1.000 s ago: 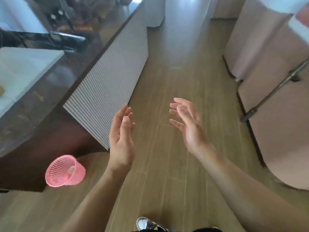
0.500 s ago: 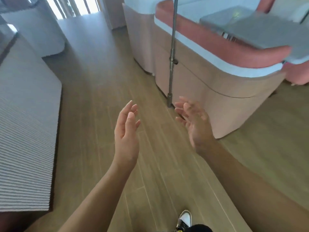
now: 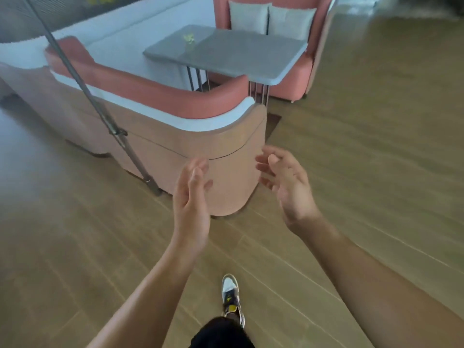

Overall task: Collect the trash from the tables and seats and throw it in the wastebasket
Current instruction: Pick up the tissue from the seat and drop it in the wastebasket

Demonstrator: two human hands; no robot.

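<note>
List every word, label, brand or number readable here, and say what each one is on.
No text can be read anywhere in this view.
Shoe: it has a yellow patch, too blurred to tell if it is a logo.
Table: a bare top with no print.
Green thing on the table: too small and blurred to show any label.

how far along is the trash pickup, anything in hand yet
Nothing looks collected in this view. Both the left hand and right hand are open and hold nothing. Left to do: a small yellow-green item lies on the grey table beyond the pink booth seat; it may be trash. The wastebasket is out of view.
</note>
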